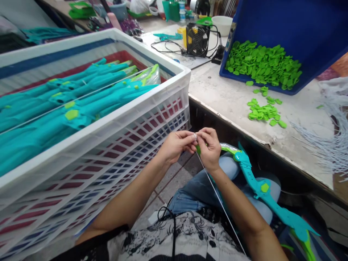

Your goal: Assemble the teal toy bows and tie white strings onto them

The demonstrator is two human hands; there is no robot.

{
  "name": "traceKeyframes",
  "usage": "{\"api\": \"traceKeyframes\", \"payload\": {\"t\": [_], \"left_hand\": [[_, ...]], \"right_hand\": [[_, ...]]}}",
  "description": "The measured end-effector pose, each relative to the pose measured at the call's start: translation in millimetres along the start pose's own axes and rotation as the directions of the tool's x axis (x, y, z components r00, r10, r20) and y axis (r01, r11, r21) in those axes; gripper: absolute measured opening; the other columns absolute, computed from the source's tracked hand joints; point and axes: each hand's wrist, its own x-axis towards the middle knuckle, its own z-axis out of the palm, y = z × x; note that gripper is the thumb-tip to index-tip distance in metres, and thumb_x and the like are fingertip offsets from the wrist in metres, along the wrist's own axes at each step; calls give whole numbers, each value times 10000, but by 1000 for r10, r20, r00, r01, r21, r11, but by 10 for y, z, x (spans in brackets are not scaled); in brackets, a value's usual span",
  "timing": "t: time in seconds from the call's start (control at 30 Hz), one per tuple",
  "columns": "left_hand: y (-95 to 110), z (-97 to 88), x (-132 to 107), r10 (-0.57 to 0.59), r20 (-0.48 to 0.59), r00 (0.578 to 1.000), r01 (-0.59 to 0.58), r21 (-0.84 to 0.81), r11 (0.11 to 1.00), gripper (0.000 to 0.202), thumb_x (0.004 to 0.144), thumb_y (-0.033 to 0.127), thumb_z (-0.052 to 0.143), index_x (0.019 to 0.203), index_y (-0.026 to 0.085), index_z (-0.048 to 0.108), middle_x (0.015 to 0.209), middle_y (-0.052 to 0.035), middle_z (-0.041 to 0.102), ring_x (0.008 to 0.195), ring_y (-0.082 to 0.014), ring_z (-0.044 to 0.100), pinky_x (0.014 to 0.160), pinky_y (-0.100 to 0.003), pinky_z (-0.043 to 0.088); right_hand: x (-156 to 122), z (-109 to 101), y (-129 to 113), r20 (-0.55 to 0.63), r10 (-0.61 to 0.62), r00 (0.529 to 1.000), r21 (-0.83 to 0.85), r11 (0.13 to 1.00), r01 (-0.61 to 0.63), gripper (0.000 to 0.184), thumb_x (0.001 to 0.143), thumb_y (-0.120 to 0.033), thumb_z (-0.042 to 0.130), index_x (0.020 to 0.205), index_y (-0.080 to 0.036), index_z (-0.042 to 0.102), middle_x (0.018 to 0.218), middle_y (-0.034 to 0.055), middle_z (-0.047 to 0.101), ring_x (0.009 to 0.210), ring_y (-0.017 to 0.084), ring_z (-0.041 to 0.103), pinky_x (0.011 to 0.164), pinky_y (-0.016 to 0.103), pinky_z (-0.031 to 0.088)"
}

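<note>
My left hand (178, 145) and my right hand (209, 146) meet in front of me, fingertips pinched together on the end of a thin white string (217, 203). The string runs down toward my lap. A teal toy bow (258, 185) with green tips lies across my knees, its upper end tucked behind my right hand. Both hands are closed in a pinch around the string where it meets the bow's tip.
A white crate (130, 119) full of teal bows stands at my left. On the worn table (233, 101) to the right lie loose green plastic pieces (263, 110), a tilted blue bin (288, 40) of them, a bundle of white strings (331, 137) and a small black fan (197, 39).
</note>
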Motion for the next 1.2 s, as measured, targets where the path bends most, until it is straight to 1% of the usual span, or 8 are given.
{"api": "traceKeyframes", "payload": {"t": [0.17,0.3,0.43,0.6,0.73,0.9,1.03,1.2], "left_hand": [[-15,114,3,-4,-138,990,-3,-50,999,178,647,231,730,672,124,588,544,-4,624,430,-100,572,415,-183,462],[-20,143,45,-43,-174,984,13,-166,986,91,635,141,636,595,129,555,527,5,610,494,-106,597,528,-225,528],[-16,76,71,-94,-92,991,71,-230,971,26,606,125,602,612,104,615,630,-39,668,614,-134,648,649,-273,556],[-14,12,62,-53,-24,998,52,-32,998,140,591,161,710,711,106,663,648,-25,671,593,-125,635,634,-260,532],[-57,0,69,35,-63,997,-25,148,989,172,591,231,740,694,131,645,554,25,600,477,-93,551,499,-210,443],[-87,-51,46,94,-42,995,-70,400,914,200,686,327,685,617,140,681,449,46,498,417,-60,400,424,-192,285],[-50,-118,1,56,51,997,-72,415,907,148,701,284,650,682,164,734,487,21,576,532,-112,528,545,-215,405],[-108,-203,-8,116,106,988,-155,518,842,186,729,323,645,761,180,760,727,-18,727,705,-163,632,698,-253,479]], "right_hand": [[17,-41,15,61,-4,998,4,1000,4,236,897,-176,547,1098,-243,652,962,30,603,847,130,600,761,276,518],[92,-114,61,181,-96,979,-81,990,112,137,894,-210,571,936,-235,699,882,24,628,841,144,608,755,286,516],[180,-194,98,260,-135,956,-98,981,165,143,905,-204,545,885,-206,686,858,34,649,803,140,616,724,278,511],[194,-245,91,325,-100,940,-199,965,171,172,904,-238,509,804,-191,640,779,29,652,739,144,608,720,283,495],[147,-263,113,274,36,961,-172,985,12,159,873,-264,535,782,-185,640,748,10,664,679,132,606,667,251,488],[64,-295,148,305,140,942,-103,988,-113,164,866,-277,552,781,-178,652,745,1,682,675,131,624,657,239,491],[-5,-294,141,335,59,940,-112,993,-22,153,891,-247,541,807,-178,649,760,7,684,682,126,628,660,238,488],[-68,-286,167,361,-142,921,-245,939,241,195,935,-239,472,816,-190,619,767,37,673,718,151,614,691,277,480]]}}
